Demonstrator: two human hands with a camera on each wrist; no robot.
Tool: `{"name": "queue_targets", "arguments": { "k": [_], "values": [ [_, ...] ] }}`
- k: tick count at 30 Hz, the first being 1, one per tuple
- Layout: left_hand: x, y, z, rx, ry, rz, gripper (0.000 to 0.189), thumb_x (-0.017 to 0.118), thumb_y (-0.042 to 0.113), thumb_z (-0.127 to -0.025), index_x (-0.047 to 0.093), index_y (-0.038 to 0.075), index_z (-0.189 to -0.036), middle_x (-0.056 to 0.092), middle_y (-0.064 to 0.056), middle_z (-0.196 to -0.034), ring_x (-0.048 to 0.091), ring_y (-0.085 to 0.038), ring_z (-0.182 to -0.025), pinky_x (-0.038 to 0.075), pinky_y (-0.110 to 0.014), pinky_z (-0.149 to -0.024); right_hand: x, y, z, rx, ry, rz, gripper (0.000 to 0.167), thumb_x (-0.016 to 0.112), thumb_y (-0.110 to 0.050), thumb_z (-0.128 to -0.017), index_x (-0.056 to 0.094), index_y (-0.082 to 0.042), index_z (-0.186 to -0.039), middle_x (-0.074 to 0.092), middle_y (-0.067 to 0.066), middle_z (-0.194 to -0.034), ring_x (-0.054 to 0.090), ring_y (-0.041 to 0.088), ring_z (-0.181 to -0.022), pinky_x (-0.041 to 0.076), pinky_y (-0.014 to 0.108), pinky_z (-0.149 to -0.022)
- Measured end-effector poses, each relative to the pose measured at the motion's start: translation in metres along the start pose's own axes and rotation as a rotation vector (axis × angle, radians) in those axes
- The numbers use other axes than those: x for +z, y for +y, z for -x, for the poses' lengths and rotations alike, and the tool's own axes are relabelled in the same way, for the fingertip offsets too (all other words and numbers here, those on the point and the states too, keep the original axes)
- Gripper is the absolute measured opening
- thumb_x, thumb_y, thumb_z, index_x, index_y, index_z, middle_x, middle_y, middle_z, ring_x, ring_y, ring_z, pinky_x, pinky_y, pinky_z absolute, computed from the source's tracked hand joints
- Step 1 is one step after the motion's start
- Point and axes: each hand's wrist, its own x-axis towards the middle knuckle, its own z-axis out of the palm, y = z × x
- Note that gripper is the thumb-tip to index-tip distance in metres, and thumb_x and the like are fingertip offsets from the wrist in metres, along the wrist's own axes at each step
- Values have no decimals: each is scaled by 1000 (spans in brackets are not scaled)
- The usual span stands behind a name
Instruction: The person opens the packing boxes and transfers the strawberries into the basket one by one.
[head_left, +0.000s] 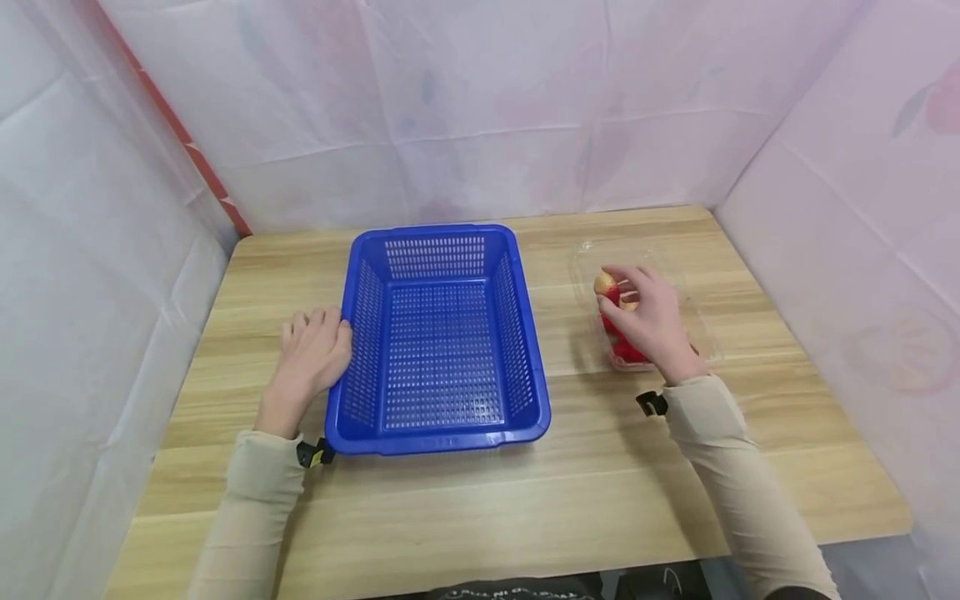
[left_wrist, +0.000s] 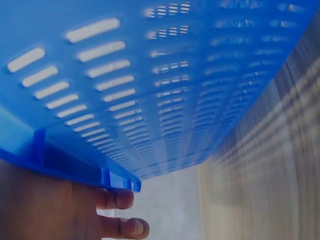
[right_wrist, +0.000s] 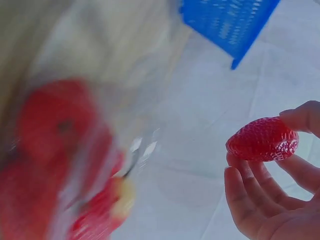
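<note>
My left hand (head_left: 311, 354) holds the left rim of a blue plastic basket (head_left: 438, 442). In the left wrist view, two fingers (left_wrist: 135, 227) show just outside that rim, beside the slotted wall; the rest of the grip is hidden. To the right, my right hand (head_left: 648, 317) pinches a red strawberry (right_wrist: 262, 140) between thumb and fingers; its pale end (head_left: 603, 283) faces up in the head view. Directly beneath lies a clear plastic box (head_left: 618, 364) with several more red strawberries (head_left: 626, 350), partly covered by the hand. These look blurred in the right wrist view.
The basket and box stand on a light wooden table (head_left: 450, 517). Pale printed cloth (head_left: 480, 108) encloses its back and both sides. The transparent lid (head_left: 585, 258) stands open behind the strawberries. Dark items (head_left: 660, 581) lie beyond the table's front edge.
</note>
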Motion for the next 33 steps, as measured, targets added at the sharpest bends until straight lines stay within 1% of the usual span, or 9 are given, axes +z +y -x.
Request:
{"name": "queue_targets", "arguments": {
  "k": [3, 6, 9, 13, 19, 24, 27, 29, 33],
  "values": [
    [0, 1, 1, 5, -9, -30, 37, 21, 28, -106, 47, 2, -100, 48, -17, -95, 38, -38, -86, 28, -50, -78, 8, -13, -10, -26, 16, -24, 40, 71, -2, -85, 63, 3, -124, 61, 20, -111, 64, 34, -94, 53, 51, -79],
    [-1, 3, 0, 12, 0, -60, 38, 22, 27, -105, 48, 0, -98, 48, -18, -94, 40, -38, -86, 31, -50, -78, 16, -27, -20, -61, 15, -49, 39, 74, -3, -84, 63, 4, -121, 61, 19, -111, 64, 33, -94, 54, 50, -79],
    [-1, 5, 0, 16, 8, -81, 39, 23, 26, -105, 49, -2, -98, 49, -19, -94, 43, -39, -88, 34, -50, -78, 25, -42, -30, -95, 1, -79, 38, 76, -4, -83, 64, 4, -118, 62, 18, -110, 64, 31, -93, 54, 49, -79],
    [-1, 7, 0, 13, 13, -91, 39, 23, 26, -105, 49, -2, -99, 49, -19, -94, 44, -38, -90, 35, -50, -80, 36, -62, -44, -133, -43, -89, 40, 77, -6, -82, 65, 3, -119, 63, 17, -111, 63, 30, -93, 54, 47, -79],
    [-1, 7, 0, 7, 11, -99, 39, 23, 27, -105, 49, -2, -101, 49, -19, -96, 44, -38, -90, 35, -50, -79, 53, -92, -69, -190, -162, -64, 40, 77, -7, -83, 64, 4, -119, 66, 17, -109, 63, 31, -93, 53, 43, -82],
    [0, 8, 0, 5, 1, -91, 39, 22, 27, -105, 48, -2, -103, 48, -20, -97, 43, -39, -90, 35, -50, -79, 70, -111, -89, -212, -249, -31, 37, 78, -8, -83, 66, 5, -115, 68, 18, -108, 61, 29, -93, 50, 40, -84],
    [0, 8, 0, 3, -1, -87, 39, 22, 27, -105, 48, -3, -104, 48, -20, -98, 42, -39, -90, 34, -50, -79, 85, -123, -100, -197, -319, -13, 35, 79, -10, -83, 67, 5, -112, 68, 17, -106, 61, 28, -92, 50, 37, -84],
    [-1, 8, 1, 3, 2, -82, 39, 22, 27, -105, 48, -3, -104, 48, -20, -98, 42, -38, -91, 34, -50, -79, 97, -132, -106, -167, -370, 2, 34, 80, -11, -83, 68, 3, -111, 67, 15, -105, 60, 26, -92, 51, 36, -83],
    [-1, 6, 2, 0, -3, -73, 39, 23, 27, -105, 48, -3, -104, 47, -20, -97, 41, -38, -90, 34, -49, -78, 128, -145, -115, -123, -466, 32, 33, 82, -12, -82, 67, 0, -109, 65, 13, -104, 58, 24, -93, 50, 33, -83]
  ]
}}
